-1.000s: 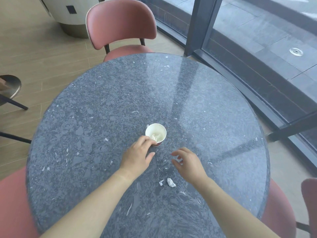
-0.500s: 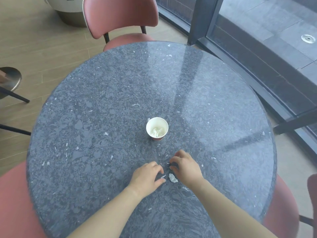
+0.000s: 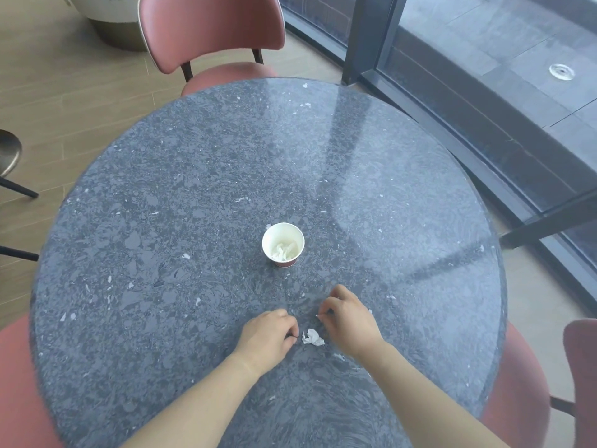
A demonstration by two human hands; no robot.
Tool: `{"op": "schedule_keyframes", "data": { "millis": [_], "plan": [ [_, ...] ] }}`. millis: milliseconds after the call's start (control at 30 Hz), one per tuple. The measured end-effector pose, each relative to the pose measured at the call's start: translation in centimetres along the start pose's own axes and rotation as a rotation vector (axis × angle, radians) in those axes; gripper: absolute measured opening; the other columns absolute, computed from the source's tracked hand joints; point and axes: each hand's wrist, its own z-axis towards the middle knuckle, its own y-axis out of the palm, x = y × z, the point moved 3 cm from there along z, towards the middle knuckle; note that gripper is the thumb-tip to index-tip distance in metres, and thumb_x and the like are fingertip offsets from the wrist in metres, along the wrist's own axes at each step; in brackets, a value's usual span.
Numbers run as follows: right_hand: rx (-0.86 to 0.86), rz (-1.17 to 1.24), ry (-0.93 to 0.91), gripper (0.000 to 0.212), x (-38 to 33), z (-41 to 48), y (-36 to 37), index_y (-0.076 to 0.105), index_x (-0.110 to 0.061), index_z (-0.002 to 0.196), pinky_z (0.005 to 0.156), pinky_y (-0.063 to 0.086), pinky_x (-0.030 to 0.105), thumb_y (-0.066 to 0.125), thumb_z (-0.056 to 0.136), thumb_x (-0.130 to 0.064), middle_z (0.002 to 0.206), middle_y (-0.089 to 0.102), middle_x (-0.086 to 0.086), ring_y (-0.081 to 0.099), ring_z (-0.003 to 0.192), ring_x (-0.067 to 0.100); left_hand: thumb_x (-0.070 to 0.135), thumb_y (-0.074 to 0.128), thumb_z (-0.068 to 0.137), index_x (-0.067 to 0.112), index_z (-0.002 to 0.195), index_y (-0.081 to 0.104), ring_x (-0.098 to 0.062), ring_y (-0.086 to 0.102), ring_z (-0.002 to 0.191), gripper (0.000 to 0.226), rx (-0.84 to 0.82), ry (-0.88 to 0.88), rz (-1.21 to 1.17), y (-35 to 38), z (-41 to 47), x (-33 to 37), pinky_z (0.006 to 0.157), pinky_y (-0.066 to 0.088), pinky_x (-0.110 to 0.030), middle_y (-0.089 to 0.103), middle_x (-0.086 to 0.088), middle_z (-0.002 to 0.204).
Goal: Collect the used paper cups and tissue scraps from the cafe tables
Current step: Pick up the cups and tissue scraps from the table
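Left hand (image 3: 268, 334), right hand (image 3: 350, 318) flank tissue scrap (image 3: 312, 337); cup (image 3: 283, 244) at table (image 3: 161, 189) centre.

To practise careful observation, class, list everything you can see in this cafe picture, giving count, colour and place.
table: one, dark grey speckled, round, fills the view.
paper cup: one, white inside, red outside, upright mid-table, tissue inside.
crumpled tissue: one, white, on the table between the hands.
small scrap: one, white, on the table by the right wrist.
chairs: three seen, pink; far side, near left, near right.
stool: one, dark, left edge.
window frame: dark, right side.
left hand: fingers curled, beside the crumpled tissue.
right hand: pinches a tiny scrap, white.
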Motion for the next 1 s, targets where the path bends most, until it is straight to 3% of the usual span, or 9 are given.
{"op": "schedule_keyframes", "data": {
  "millis": [133,367,667,833,1000],
  "plan": [
    [-0.043,0.006,-0.049,0.009,0.4,-2.1,0.2,0.064,-0.022,0.087,0.058,0.038,0.025,0.057,0.088,-0.028,0.101,0.048,-0.005,0.052,0.086,0.015,0.036,0.056,0.087,0.034,0.102,0.053,-0.008,0.053,0.101,0.015,-0.009,0.002,-0.014,0.0,-0.2,0.4,0.074,0.039,-0.023,0.055,0.014,0.102],
    [-0.067,-0.001,-0.023,0.012,0.4,-3.1,0.9,0.064,-0.023,0.092,0.059,0.04,0.026,0.054,0.09,-0.028,0.102,0.048,-0.006,0.052,0.09,0.013,0.038,0.06,0.085,0.035,0.117,0.047,-0.01,0.051,0.11,0.035,-0.035,0.045,0.01,0.5,0.5,1.9,0.084,0.044,-0.029,0.05,0.015,0.117],
    [-0.052,0.026,0.017,0.014,0.9,-2.7,-0.3,0.063,-0.019,0.091,0.059,0.041,0.027,0.052,0.09,-0.027,0.105,0.049,-0.004,0.052,0.084,0.017,0.033,0.054,0.091,0.028,0.099,0.057,-0.014,0.055,0.101,0.011,-0.052,0.022,0.014,0.5,1.5,2.4,0.08,0.045,-0.032,0.059,0.009,0.102],
    [0.072,0.094,-0.005,0.013,-0.8,-1.1,-2.7,0.063,-0.02,0.09,0.061,0.046,0.029,0.055,0.089,-0.03,0.101,0.049,-0.007,0.052,0.084,0.013,0.037,0.055,0.089,0.031,0.094,0.056,-0.009,0.057,0.089,0.008,0.139,0.023,-0.045,-3.1,1.6,2.6,0.065,0.039,-0.025,0.059,0.011,0.093],
    [0.292,0.292,-0.038,0.007,-4.3,2.1,-6.8,0.063,-0.02,0.087,0.064,0.047,0.03,0.063,0.085,-0.026,0.093,0.052,-0.007,0.054,0.075,0.011,0.036,0.063,0.084,0.032,0.085,0.058,-0.008,0.056,0.072,0.006,0.415,0.015,-0.124,-9.8,1.7,1.9,0.062,0.047,-0.031,0.058,0.014,0.081]
  ]
}}
